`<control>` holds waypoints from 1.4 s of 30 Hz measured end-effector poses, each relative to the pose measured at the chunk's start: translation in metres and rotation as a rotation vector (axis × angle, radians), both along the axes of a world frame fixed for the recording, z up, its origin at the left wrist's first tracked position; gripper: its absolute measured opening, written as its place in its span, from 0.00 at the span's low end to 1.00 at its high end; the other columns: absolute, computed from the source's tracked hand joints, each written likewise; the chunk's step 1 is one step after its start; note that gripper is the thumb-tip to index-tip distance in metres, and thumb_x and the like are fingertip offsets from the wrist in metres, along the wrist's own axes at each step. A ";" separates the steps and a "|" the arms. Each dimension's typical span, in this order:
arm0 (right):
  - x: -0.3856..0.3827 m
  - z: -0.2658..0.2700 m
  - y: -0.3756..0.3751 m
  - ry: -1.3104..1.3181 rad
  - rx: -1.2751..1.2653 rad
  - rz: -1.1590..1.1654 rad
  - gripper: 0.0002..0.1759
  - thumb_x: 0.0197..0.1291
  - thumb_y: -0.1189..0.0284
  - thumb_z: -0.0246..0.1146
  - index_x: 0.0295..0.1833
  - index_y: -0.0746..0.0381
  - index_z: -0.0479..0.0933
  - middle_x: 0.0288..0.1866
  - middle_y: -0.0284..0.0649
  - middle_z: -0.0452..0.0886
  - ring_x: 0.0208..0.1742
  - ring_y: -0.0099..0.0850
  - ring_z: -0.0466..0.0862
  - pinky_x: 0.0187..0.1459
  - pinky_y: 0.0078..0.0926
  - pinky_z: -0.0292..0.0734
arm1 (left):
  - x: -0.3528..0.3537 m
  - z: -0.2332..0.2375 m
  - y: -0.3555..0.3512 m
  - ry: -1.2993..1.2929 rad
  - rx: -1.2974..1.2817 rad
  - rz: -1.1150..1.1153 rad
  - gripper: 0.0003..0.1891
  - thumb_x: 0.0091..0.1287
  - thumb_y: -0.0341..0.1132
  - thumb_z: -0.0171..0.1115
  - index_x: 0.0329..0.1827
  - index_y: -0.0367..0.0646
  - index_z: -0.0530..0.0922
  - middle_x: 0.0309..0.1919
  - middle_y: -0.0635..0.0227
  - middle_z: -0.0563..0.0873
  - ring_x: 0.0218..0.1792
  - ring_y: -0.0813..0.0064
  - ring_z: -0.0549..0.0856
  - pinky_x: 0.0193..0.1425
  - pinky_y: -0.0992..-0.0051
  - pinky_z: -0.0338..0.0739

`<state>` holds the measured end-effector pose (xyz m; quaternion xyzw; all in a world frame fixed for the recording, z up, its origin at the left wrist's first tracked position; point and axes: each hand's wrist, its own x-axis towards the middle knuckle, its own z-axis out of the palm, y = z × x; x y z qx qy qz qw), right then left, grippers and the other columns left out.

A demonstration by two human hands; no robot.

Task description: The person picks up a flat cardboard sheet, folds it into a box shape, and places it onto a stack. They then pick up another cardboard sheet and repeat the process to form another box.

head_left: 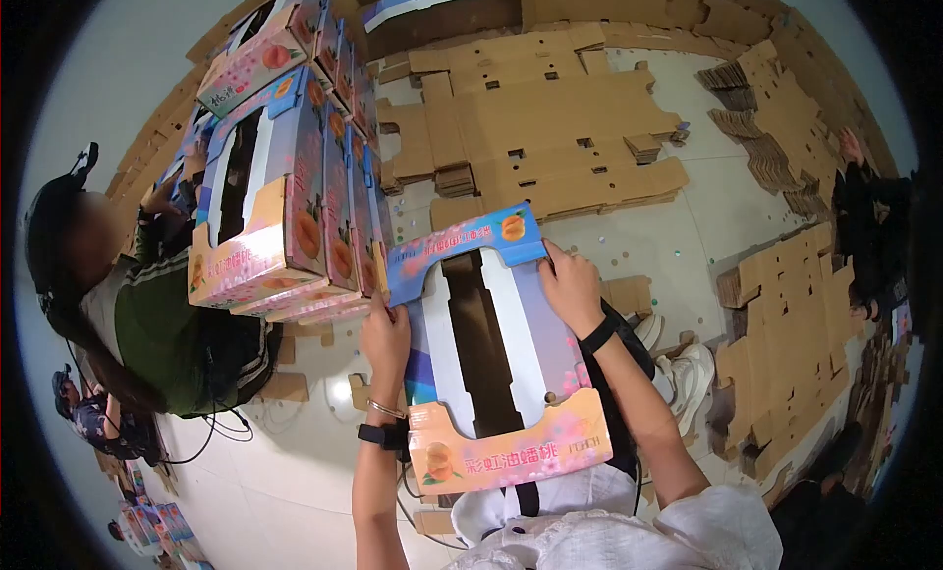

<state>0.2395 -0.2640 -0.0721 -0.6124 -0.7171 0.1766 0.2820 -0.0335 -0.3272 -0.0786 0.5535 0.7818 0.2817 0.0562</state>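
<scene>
A printed peach box [511, 450] of folded cardboard, blue at the far end and orange at the near end, rests over my lap with a long opening along its top. At its far left corner my left hand [385, 336] is closed on the edge, thumb toward the blue flap. My right hand [572, 290] grips the far right edge in the same way. Some of the fingers of both hands are hidden behind the cardboard. Just beyond my left hand stands a stack of similar printed boxes [306, 202].
Flat brown cardboard sheets [511, 108] lie piled on the floor ahead, with more stacks [796, 334] at the right. A co-worker in a green top [167, 334] sits at the left by the boxes. Another person in dark clothes [877, 226] is at the right edge. Small cardboard scraps [285, 386] litter the floor.
</scene>
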 end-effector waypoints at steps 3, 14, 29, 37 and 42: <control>-0.002 -0.001 0.000 -0.038 0.011 -0.016 0.18 0.58 0.70 0.55 0.53 0.65 0.76 0.22 0.55 0.79 0.25 0.51 0.81 0.31 0.47 0.76 | -0.003 -0.004 0.002 0.043 0.057 -0.047 0.08 0.62 0.28 0.54 0.41 0.35 0.74 0.22 0.50 0.81 0.26 0.45 0.80 0.28 0.54 0.71; 0.007 0.003 -0.012 0.127 -0.053 0.014 0.20 0.62 0.66 0.57 0.58 0.60 0.73 0.39 0.54 0.83 0.35 0.49 0.83 0.37 0.42 0.79 | 0.000 0.010 0.001 -0.056 0.016 0.023 0.07 0.67 0.29 0.53 0.45 0.37 0.68 0.27 0.46 0.80 0.28 0.43 0.79 0.30 0.54 0.70; 0.057 0.076 -0.139 0.370 -0.236 0.554 0.07 0.51 0.72 0.68 0.30 0.65 0.80 0.40 0.37 0.74 0.45 0.35 0.71 0.49 0.29 0.65 | 0.007 0.067 -0.131 -0.213 -0.321 -0.403 0.06 0.62 0.29 0.60 0.29 0.36 0.76 0.30 0.61 0.75 0.36 0.59 0.72 0.46 0.67 0.66; 0.060 0.061 -0.133 0.527 -0.370 0.618 0.08 0.51 0.73 0.68 0.27 0.66 0.78 0.36 0.36 0.74 0.40 0.31 0.72 0.44 0.26 0.66 | -0.008 0.068 -0.153 -0.025 -0.308 -0.489 0.05 0.62 0.30 0.60 0.30 0.39 0.77 0.30 0.63 0.75 0.35 0.60 0.72 0.47 0.65 0.64; 0.072 0.053 -0.117 0.507 -0.355 0.589 0.08 0.54 0.75 0.66 0.28 0.68 0.76 0.36 0.37 0.74 0.41 0.31 0.73 0.45 0.27 0.67 | -0.005 0.077 -0.167 -0.385 -0.367 -0.439 0.12 0.60 0.38 0.60 0.25 0.39 0.75 0.34 0.66 0.72 0.42 0.67 0.69 0.52 0.69 0.59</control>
